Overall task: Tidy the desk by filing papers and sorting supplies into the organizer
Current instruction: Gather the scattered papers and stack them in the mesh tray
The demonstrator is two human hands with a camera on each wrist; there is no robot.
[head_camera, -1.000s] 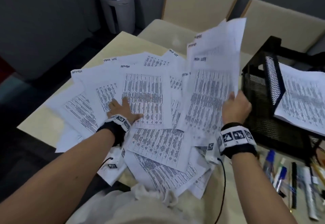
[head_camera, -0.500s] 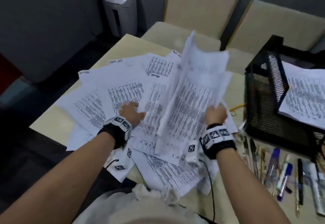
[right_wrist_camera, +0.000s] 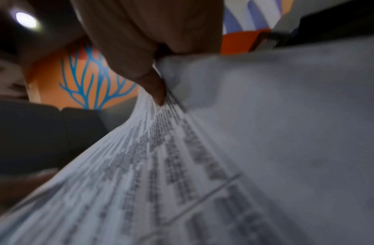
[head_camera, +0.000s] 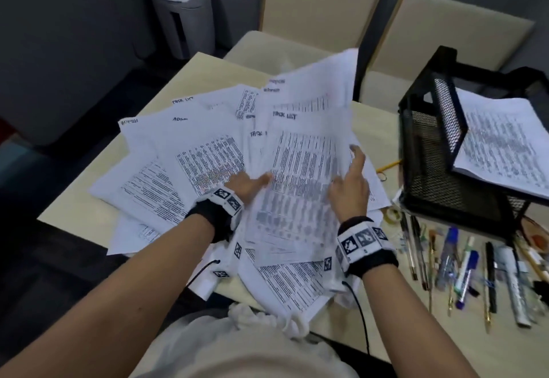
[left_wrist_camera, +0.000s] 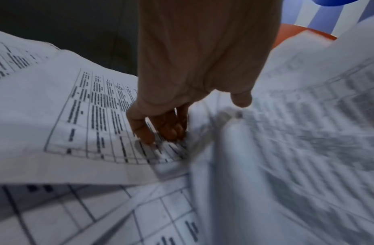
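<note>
Printed sheets (head_camera: 190, 152) lie fanned over the desk (head_camera: 74, 211). Both hands hold a sheaf of papers (head_camera: 303, 164) just above the pile. My left hand (head_camera: 248, 183) pinches its left edge, thumb on top; in the left wrist view the fingers (left_wrist_camera: 161, 129) curl beneath a sheet (left_wrist_camera: 307, 132). My right hand (head_camera: 350, 187) grips the right edge, index finger stretched along the paper; the right wrist view shows the thumb (right_wrist_camera: 156, 92) pressed on the blurred sheaf (right_wrist_camera: 224, 165). The black mesh organizer (head_camera: 430, 155) stands at the right with papers (head_camera: 502, 140) on its top tray.
Several pens and markers (head_camera: 463, 262) lie at the front right below the organizer, beside a tape roll (head_camera: 392, 214). A yellow pencil (head_camera: 389, 165) lies by the organizer's left side. Two beige chairs (head_camera: 320, 3) stand behind the desk, a grey bin (head_camera: 181, 12) at the back left.
The sheaf, held up at the right by the right hand alone, swung left, bent upright, then came down flatter. My left hand left the spread sheets and took its left edge.
</note>
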